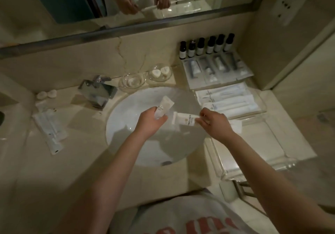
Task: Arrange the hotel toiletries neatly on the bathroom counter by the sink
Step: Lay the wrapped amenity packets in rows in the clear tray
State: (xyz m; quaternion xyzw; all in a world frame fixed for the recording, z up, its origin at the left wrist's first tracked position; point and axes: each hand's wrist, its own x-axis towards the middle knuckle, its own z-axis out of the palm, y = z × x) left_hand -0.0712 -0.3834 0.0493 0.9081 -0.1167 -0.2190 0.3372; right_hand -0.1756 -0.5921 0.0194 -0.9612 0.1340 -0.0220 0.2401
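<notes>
1. A beige marble counter runs under a wide mirror, with a white oval sink set into its middle and a chrome faucet at the sink's back-left edge.
2. Along the counter's back edge, right of the sink, six dark bottles stand in a row against the wall.
3. Just in front of them lies a row of clear-wrapped packets, and in front of those a stack of long white packets.
4. Near the right front corner sits a clear tray holding folded white cloth.
5. Two glass dishes sit at the back rim of the sink, the right one holding small white soaps.
6. On the left part of the counter lie more long white packets and two small round soaps.
7. The left hand is over the sink, fingers curled around a white tube that points up and right.
8. The right hand is over the sink's right edge, fingertips pinching a second white packet that lies roughly level.
9. The two held items are near each other; whether they touch is unclear.
</notes>
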